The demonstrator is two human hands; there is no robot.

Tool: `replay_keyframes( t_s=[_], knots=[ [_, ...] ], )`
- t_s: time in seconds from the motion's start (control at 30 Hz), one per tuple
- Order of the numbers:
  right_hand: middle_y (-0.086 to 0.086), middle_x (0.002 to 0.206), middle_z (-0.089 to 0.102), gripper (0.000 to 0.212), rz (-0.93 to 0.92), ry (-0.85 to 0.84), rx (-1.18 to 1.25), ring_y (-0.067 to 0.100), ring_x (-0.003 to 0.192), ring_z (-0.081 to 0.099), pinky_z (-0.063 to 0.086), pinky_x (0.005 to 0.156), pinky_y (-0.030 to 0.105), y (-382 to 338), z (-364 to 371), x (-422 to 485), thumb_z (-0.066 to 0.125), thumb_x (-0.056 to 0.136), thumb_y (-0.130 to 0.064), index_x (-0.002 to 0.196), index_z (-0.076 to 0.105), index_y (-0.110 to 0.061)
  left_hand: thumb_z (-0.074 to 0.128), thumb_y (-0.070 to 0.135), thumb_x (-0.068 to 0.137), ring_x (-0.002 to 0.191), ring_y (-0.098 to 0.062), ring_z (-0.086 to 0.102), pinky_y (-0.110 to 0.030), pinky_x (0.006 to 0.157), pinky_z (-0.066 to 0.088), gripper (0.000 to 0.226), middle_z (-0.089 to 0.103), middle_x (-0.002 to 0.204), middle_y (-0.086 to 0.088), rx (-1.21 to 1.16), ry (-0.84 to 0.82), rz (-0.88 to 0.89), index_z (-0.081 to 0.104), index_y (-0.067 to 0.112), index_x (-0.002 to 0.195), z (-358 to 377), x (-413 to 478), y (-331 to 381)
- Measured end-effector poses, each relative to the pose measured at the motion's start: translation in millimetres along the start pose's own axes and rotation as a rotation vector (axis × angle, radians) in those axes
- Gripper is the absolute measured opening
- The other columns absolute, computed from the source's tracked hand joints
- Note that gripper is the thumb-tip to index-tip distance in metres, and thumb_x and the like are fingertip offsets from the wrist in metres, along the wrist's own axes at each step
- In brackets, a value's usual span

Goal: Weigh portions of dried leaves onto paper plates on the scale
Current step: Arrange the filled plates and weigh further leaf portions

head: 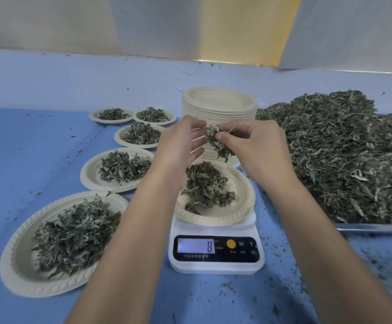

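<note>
Leaves (pixel 216 142) pinched by the right hand (pixel 255 146) hang above the plate (pixel 244 199) on the scale (pixel 216 265), its left rim hidden behind the arm of the left hand (pixel 181 141), whose fingers are relaxed.

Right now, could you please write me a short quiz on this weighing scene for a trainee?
1. Fill in: the display on the scale reads ___.
2. True or false: the plate on the scale is empty.
3. How many filled plates lie to the left of the scale? A. three B. five C. seven

Key:
1. 8
2. False: it holds a pile of leaves.
3. B
</note>
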State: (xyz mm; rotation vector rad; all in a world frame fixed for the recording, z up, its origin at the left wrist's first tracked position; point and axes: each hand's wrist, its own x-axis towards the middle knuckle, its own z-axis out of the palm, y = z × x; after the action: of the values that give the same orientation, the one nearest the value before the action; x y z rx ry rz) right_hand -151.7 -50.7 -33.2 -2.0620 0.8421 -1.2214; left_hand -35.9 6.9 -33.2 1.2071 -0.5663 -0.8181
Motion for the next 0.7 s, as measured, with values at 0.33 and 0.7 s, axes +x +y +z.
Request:
replay_keyframes(
  t_s=[0.33,0.7],
  knots=[
    [-0.022,0.077,0.071,0.014,-0.029,0.101,0.052,-0.006,0.073,0.066,0.054,0.072,0.018,-4,11,-6,0.071,0.083,-0.017,0.093,0.078,-0.024,0.048,0.016,0.098,0.079,-0.018,0.062,-0.031,0.083,0.056,0.021,0.064,0.086,-0.007,0.068,-0.187,0.067,0.065,0.011,0.087,11,-5,-2],
    [-0.012,0.079,0.074,0.018,-0.024,0.067,0.06,-0.005,0.072,0.066,0.054,0.071,0.015,-1,12,-5,0.073,0.081,-0.015,0.098,0.077,-0.023,0.055,-0.001,0.092,0.088,-0.022,0.068,-0.028,0.082,0.057,0.013,0.068,0.087,-0.013,0.103,-0.04,0.173,0.067,0.005,0.091,4,-3,-3]
  ],
)
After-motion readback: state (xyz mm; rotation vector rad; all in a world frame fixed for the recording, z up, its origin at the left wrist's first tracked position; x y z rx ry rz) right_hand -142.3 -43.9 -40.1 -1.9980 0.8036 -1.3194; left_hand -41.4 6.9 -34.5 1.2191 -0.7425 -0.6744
